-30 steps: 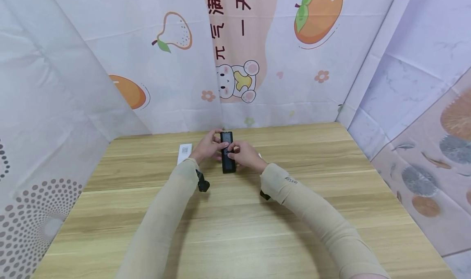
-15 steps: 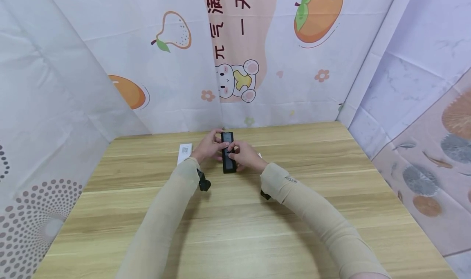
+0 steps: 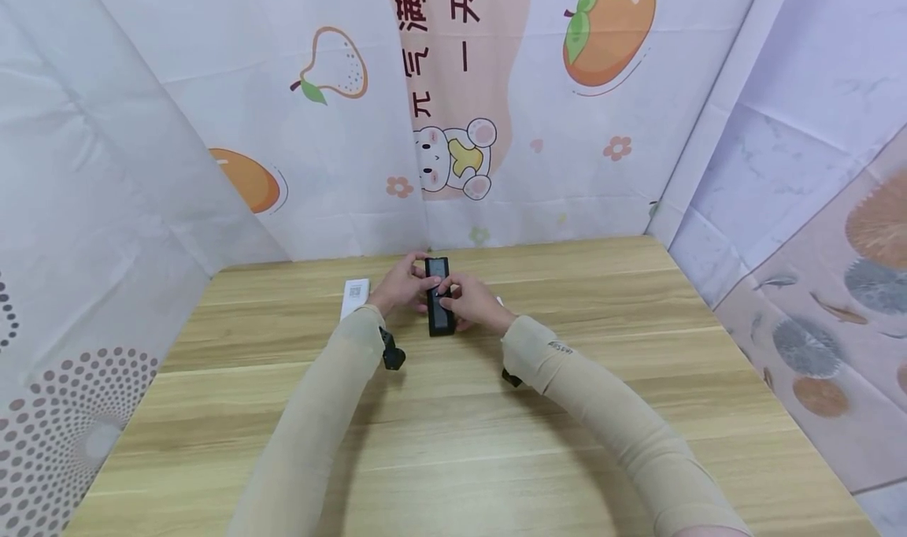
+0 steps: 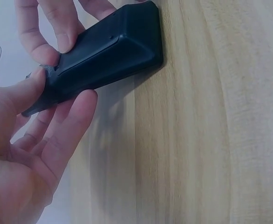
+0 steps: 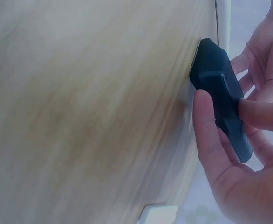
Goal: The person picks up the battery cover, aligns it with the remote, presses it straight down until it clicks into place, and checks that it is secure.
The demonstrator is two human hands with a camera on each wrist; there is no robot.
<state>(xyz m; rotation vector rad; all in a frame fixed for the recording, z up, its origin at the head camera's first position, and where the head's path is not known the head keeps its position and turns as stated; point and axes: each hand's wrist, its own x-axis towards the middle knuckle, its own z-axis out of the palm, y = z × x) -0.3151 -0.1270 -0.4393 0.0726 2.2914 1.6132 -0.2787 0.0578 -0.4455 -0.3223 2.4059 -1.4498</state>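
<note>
Held between both hands near the table's far edge is a black oblong plastic case (image 3: 442, 321). A flat inset panel and a tapered end show on it in the left wrist view. The left hand (image 3: 401, 287) grips its far part, thumb on top and fingers along the side and below. From the other side the right hand (image 3: 479, 301) holds it, with thumb and forefinger close together over the panel. In the right wrist view the right thumb lies on the case (image 5: 215, 70) and a finger runs along its side. The case's wide end is close over the tabletop.
A white box (image 3: 356, 293) with a printed code lies left of the left hand. Another white item (image 3: 501, 301) is partly hidden behind the right wrist. The wooden table (image 3: 439, 442) meets a printed curtain (image 3: 354, 167) at the back.
</note>
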